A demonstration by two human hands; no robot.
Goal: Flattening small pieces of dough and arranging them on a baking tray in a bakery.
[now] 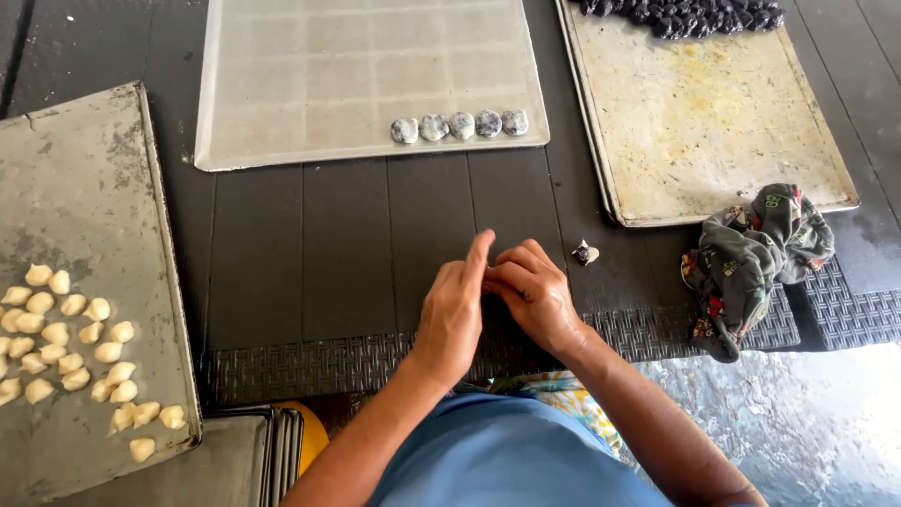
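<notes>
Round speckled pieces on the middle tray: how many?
5, in one row along the near right edge of the pale lined tray. Whether the hands hide another, I cannot tell.

Both forearms come up from the near edge and converge toward the middle. The left hand [452, 314] is turned on its edge, back facing left, index finger stretched up and far, the other fingers curled inward. The right hand [533, 293] sits just beside it, knuckles up, fingers bent and bunched against the left hand's fingertips. Whether anything is pinched between them cannot be told.
</notes>
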